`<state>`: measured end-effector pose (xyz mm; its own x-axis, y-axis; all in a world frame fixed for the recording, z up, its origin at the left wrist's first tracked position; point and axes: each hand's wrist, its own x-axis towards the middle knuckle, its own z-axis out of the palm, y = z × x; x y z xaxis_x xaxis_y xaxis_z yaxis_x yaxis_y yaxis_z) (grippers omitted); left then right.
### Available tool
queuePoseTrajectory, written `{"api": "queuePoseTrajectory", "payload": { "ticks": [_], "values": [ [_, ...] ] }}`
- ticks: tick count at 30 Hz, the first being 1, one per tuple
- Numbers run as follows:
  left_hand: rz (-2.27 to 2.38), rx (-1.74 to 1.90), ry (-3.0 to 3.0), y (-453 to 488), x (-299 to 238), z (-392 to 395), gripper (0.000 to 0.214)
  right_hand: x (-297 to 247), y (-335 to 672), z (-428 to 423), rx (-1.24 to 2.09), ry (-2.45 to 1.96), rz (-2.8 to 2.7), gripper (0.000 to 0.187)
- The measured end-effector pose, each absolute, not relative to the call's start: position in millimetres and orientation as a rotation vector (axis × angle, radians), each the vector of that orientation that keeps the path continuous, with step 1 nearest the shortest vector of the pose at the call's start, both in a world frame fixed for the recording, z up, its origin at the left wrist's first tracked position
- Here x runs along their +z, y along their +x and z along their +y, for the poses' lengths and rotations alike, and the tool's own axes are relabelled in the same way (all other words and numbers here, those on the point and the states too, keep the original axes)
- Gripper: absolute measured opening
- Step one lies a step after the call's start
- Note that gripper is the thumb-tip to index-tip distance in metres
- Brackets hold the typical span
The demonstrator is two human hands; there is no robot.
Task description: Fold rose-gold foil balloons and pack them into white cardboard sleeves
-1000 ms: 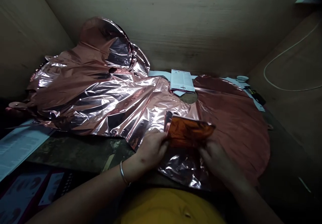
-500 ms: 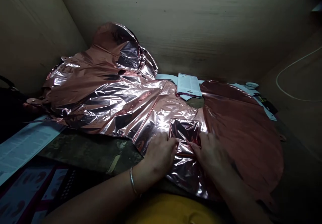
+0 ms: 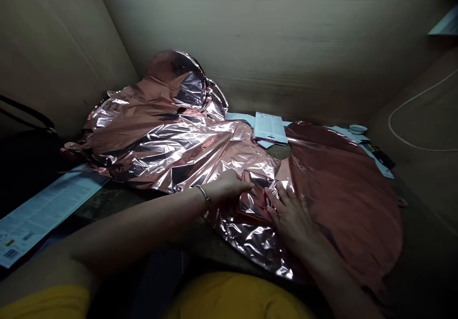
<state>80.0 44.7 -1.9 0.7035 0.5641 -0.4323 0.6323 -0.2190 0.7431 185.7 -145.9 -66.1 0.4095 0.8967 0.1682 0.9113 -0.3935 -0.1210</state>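
Apparently the foil balloon (image 3: pixel 171 142) is mid-fold: the left hand (image 3: pixel 229 187) and right hand (image 3: pixel 291 218), both open and flat, press its folded end (image 3: pixel 255 199). Another fold seems called for next.

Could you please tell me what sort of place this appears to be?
Probably a small craft or packing nook: a rose-gold foil balloon lies spread out, with a printed leaflet and a packaging card nearby, inside plain wooden panels.
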Motion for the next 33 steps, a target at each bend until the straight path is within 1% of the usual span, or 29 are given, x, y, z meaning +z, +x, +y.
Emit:
{"api": "queuePoseTrajectory", "payload": {
  "ticks": [3,5,7,8,9,11,12,13,16,17,19,21,24,26,28,30,33],
  "values": [
    [0.866,-0.014,1.868,80.8,0.7,32.0,0.017,-53.9,187.1,-150.1,-0.057,-2.353,-1.581,0.045],
    [0.751,0.066,1.866,78.5,10.2,19.8,0.014,-30.9,195.3,-153.0,-0.025,-2.194,-1.477,0.048],
    [0.524,0.121,1.859,75.8,24.8,8.5,0.015,-0.5,210.1,-154.5,0.148,-1.995,-1.363,0.055],
    [0.372,0.132,1.846,74.4,32.8,4.3,0.015,14.2,218.8,-154.8,0.379,-1.887,-1.355,0.057],
    [0.232,0.134,1.831,73.1,40.2,1.2,0.015,26.8,227.3,-155.1,0.701,-1.754,-1.366,0.054],
    [0.111,0.170,1.818,69.9,50.8,-1.8,0.013,41.4,239.6,-157.2,1.258,-1.499,-1.313,0.043],
    [0.165,0.231,1.815,67.8,52.9,-2.8,0.015,43.0,241.9,-159.5,1.402,-1.422,-1.243,0.040],
    [0.286,0.313,1.789,65.0,52.6,-4.5,0.021,41.1,241.2,-162.9,1.439,-1.386,-1.154,0.040],
    [0.562,0.424,1.500,54.6,38.1,-21.0,0.051,23.5,223.2,-179.4,1.231,-1.349,-0.863,0.042],
    [0.563,0.397,1.385,51.5,30.4,-31.2,0.055,16.6,214.3,-186.2,1.166,-1.318,-0.783,0.043],
    [0.510,0.350,1.225,47.5,15.1,-55.8,0.048,5.7,198.1,-199.8,1.092,-1.261,-0.684,0.042],
    [0.497,0.406,1.170,46.8,4.9,-79.4,0.040,0.5,189.4,-211.0,1.090,-1.227,-0.659,0.043],
    [0.465,0.462,1.180,49.5,2.0,-100.9,0.043,1.2,193.7,-219.4,1.191,-1.183,-0.662,0.044],
    [0.424,0.474,1.200,51.5,3.9,-105.7,0.047,2.2,201.2,-219.6,1.257,-1.162,-0.646,0.042],
    [0.434,0.497,1.270,51.5,4.2,-106.6,0.046,-0.2,205.3,-218.0,1.264,-1.176,-0.642,0.040],
    [0.493,0.518,1.372,46.8,2.0,-105.1,0.038,-5.8,203.7,-216.7,1.165,-1.267,-0.723,0.042],
    [0.545,0.432,1.587,24.5,0.0,-92.7,0.028,-12.2,194.4,-213.6,0.813,-1.463,-1.033,0.042]
  ]
}}
